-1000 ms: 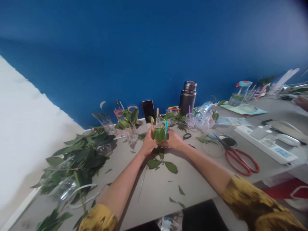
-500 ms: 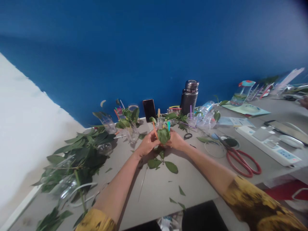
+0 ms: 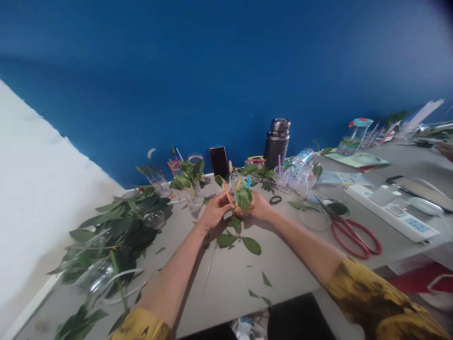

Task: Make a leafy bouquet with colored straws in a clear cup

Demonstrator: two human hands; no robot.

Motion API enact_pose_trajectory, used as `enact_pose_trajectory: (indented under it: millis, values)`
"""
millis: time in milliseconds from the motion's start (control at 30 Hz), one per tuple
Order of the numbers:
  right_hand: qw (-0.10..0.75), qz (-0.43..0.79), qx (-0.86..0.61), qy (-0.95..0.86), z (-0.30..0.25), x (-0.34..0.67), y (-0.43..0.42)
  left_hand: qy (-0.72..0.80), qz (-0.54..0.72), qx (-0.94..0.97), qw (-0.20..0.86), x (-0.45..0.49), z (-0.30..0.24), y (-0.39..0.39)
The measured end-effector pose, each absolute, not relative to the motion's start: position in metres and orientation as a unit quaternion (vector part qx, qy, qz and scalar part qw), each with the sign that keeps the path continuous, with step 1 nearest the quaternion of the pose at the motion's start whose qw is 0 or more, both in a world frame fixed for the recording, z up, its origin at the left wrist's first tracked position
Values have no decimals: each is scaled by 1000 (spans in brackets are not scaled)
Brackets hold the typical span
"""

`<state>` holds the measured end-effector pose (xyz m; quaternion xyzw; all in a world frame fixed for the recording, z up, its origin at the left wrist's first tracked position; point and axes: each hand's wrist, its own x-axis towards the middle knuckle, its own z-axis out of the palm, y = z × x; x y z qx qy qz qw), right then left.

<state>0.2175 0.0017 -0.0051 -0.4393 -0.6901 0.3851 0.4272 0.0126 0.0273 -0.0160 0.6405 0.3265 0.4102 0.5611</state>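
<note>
Both my hands meet over the middle of the grey table (image 3: 230, 278). My left hand (image 3: 213, 215) is closed in a pinch on a thin orange straw (image 3: 226, 191) that slants up and to the left. My right hand (image 3: 260, 206) is closed round a small leafy sprig (image 3: 244, 198), whose broad green leaf stands between the two hands. A blue straw tip (image 3: 249, 181) shows just behind that leaf. Loose green leaves (image 3: 238, 240) lie on the table directly below my hands.
A heap of leafy branches (image 3: 113, 231) and clear plastic cups (image 3: 157, 182) fills the left. A dark flask (image 3: 276, 143) and a phone (image 3: 218, 162) stand against the blue wall. Red-handled scissors (image 3: 348, 229) and a white power strip (image 3: 396, 215) lie right. Another person's hand (image 3: 445, 150) shows far right.
My left hand has slid down and away from the leaf, tilting the orange straw leftward. The sprig in my right hand has shifted slightly right.
</note>
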Motion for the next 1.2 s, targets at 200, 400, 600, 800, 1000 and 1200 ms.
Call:
enact_pose_trajectory:
  millis: [200,400,600,800,1000,1200]
  values:
    - [431,376,-451,-685,-12,220,4,321,413,642,561,13,-15,27]
    - [439,374,-433,-693,-10,218,1,329,413,641,557,14,-12,24]
    - [440,375,-449,-681,-6,216,-1,317,409,649,558,13,-13,26]
    - [437,390,-400,-705,-4,219,2,329,407,664,534,11,-13,25]
    - [431,391,-403,-706,-7,218,3,335,404,657,541,11,-12,25]
    - [431,379,-405,-712,-8,220,5,328,392,665,545,10,-11,24]
